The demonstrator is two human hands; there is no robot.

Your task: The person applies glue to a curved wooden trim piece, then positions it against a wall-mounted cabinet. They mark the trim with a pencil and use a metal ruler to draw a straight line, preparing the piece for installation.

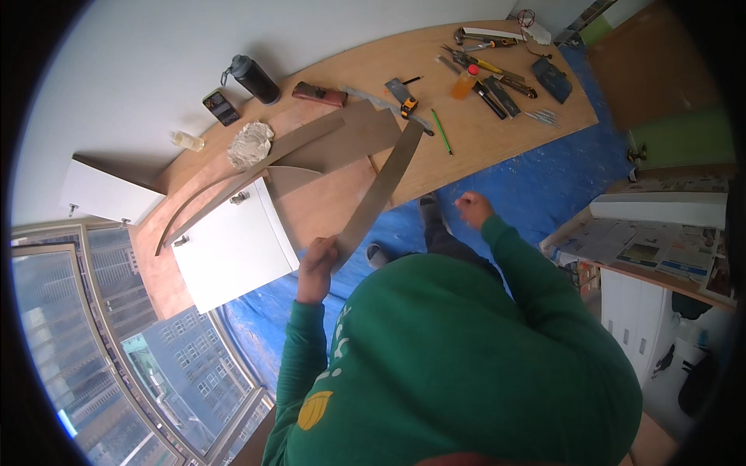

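My left hand (317, 268) is closed round the near end of a long, flat grey-brown strip (374, 196). The strip slants up and away to the right, its far end by the table's tape measure (409, 106). Off to the right, over the blue floor sheet, my right hand (472, 210) is curled shut with nothing showing in it. Left of the strip lies a white cabinet door (233, 252) with metal hinges. Beyond it are grey-brown sheet pieces (353, 140) and a narrow curved strip (190, 203).
On the wooden table (536, 128) are a green pencil (441, 132), an orange drink bottle (465, 82), several hand tools (497, 89), a dark flask (255, 79), a phone (221, 108) and a crumpled white cloth (250, 144). A newspaper-covered surface (645, 233) stands at right.
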